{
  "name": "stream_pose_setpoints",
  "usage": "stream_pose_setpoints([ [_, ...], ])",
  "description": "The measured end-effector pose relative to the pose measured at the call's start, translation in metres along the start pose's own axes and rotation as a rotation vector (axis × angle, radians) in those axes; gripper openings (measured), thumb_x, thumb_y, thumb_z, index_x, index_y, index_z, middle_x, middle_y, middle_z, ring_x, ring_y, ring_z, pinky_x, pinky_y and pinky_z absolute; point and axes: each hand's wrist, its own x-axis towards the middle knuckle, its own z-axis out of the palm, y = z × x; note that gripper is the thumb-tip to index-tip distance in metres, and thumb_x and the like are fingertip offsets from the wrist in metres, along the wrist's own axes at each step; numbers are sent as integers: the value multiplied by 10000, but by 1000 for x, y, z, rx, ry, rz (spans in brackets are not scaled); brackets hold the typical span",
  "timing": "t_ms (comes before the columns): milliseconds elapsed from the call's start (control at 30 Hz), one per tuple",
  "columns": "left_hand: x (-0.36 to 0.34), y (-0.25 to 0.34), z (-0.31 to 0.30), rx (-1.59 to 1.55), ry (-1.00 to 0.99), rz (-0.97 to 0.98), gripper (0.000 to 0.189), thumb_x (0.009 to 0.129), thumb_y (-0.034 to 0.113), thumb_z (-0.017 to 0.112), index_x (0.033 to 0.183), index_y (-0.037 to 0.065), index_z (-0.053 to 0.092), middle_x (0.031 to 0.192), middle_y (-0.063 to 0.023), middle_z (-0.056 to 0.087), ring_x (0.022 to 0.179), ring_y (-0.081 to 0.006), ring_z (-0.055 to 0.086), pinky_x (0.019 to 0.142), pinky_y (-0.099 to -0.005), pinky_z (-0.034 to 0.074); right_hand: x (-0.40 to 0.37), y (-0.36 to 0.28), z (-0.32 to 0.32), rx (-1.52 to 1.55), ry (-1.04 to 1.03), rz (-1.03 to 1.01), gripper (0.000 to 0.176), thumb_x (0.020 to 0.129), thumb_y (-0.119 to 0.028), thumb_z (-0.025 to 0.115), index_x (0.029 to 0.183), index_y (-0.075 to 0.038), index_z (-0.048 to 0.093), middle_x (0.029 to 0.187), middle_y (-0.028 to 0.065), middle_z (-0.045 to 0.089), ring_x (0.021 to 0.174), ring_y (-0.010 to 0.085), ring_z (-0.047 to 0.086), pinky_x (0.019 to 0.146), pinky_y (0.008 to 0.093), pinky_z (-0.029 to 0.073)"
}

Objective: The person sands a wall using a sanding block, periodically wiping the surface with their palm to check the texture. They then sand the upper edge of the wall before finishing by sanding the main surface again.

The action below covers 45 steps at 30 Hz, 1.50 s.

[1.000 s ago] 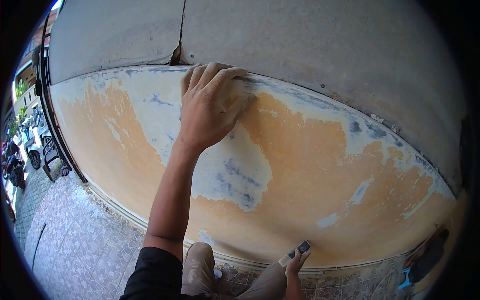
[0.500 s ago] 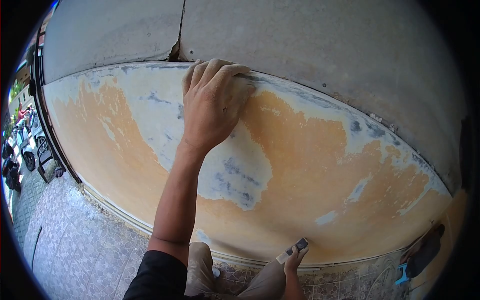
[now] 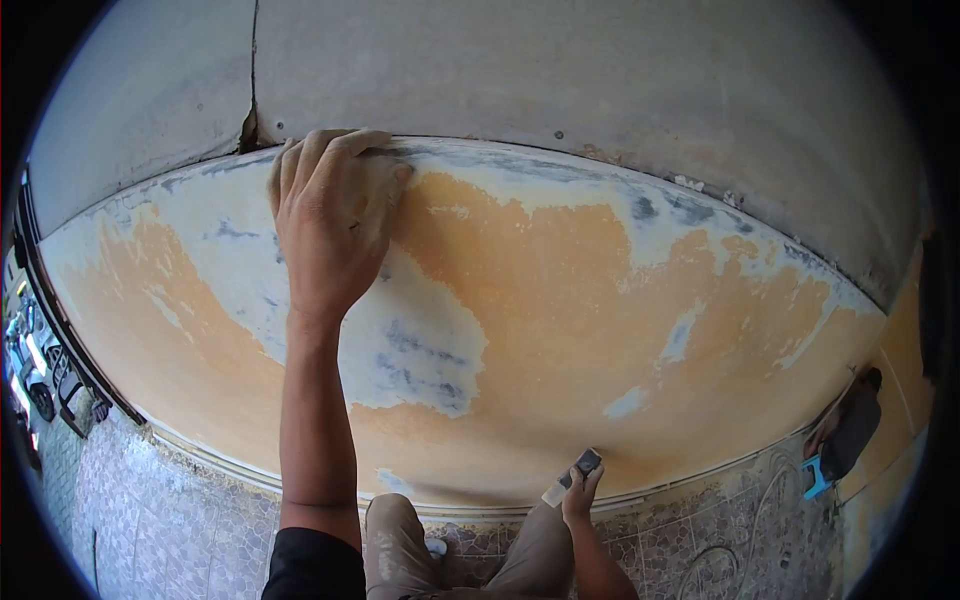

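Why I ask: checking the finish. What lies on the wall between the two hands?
Head view: bare wall. Below the left hand runs a white patch with grey smears, then orange paint down to the right hand and its tool.

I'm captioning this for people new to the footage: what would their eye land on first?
First, the left hand, pressed high against the orange wall, where big pale patches show through the paint. Next, low down, the right hand pinches a small tool near the wall's base, just above the patterned floor tiles.
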Motion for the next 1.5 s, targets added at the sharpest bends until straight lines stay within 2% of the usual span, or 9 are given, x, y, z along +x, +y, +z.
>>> stream_pose_setpoints([
  [133, -1, 3, 3, 51, 7, 2, 434, 855, 342, 886, 1178, 107, 717, 1162, -44, 691, 1162, -273, 597, 1112, -440, 391, -6, -10, 4, -28, 2, -28, 329, 1041, -56, 548, 1326, -56, 386, 1149, 103, 532, 1017, 202, 558, 936, 356, 473],
  [500, -8, 36, 36, 60, 81, -23, 680, 777, 453, 939, 1244, 70, 627, 1189, -80, 624, 1191, -300, 550, 1110, -480, 379, -5, -3, 7, 12, 6, -38, 341, 1042, -74, 570, 1331, -50, 390, 1139, 113, 562, 1023, 214, 582, 943, 355, 475],
  [600, -7, 58, 56, 23, 139, 80, 724, 753, 529, 939, 1232, 101, 604, 1189, -68, 624, 1206, -311, 538, 1205, -533, 288, -9, -16, 11, 29, 3, -9, 347, 1042, -75, 572, 1337, -49, 390, 1146, 115, 567, 1013, 211, 589, 937, 349, 483],
  [733, -1, 88, 73, 26, 46, 15, 758, 743, 624, 909, 1195, 97, 603, 1133, -56, 633, 1204, -306, 535, 1268, -593, 190, -8, -14, 9, 47, -9, 47, 446, 1034, -102, 584, 1435, -57, 395, 1231, 113, 571, 1079, 210, 578, 986, 349, 474],
  [833, 1, 106, 85, -2, 96, 26, 693, 748, 570, 903, 1123, 62, 616, 1038, -98, 590, 1125, -345, 557, 1256, -636, 184, -10, -22, 9, 32, -11, 44, 441, 1037, -105, 583, 1432, -53, 395, 1236, 116, 572, 1090, 209, 578, 988, 346, 471],
  [1000, -3, 111, 86, -48, 108, -2, 674, 761, 541, 899, 1142, 63, 617, 1099, -110, 590, 1196, -340, 536, 1262, -634, 168, -10, -18, 10, 54, -4, 58, 417, 1033, -101, 584, 1406, -48, 404, 1229, 112, 573, 1095, 208, 573, 992, 349, 467],
  [1067, -4, 109, 82, -40, 59, 28, 654, 833, 517, 872, 1230, 83, 586, 1152, -73, 625, 1251, -328, 510, 1257, -586, 177, -8, -13, 8, 47, 0, 54, 409, 1032, -100, 585, 1397, -47, 407, 1224, 110, 572, 1094, 208, 571, 993, 352, 466],
  [1167, -4, 107, 77, -54, 22, 39, 661, 824, 492, 880, 1250, 84, 581, 1175, -77, 627, 1278, -334, 500, 1250, -596, 177, -8, -12, 8, 19, -13, 32, 399, 1031, -100, 586, 1387, -48, 412, 1209, 104, 571, 1078, 207, 569, 992, 352, 464],
  [1500, 0, 115, 89, 34, 87, -22, 681, 814, 608, 834, 1116, 45, 599, 1073, -117, 561, 1178, -363, 498, 1248, -621, 183, -8, -9, 7, 61, -16, 21, 363, 1059, -95, 574, 1369, -50, 391, 1176, 110, 571, 1025, 206, 585, 947, 355, 490],
])
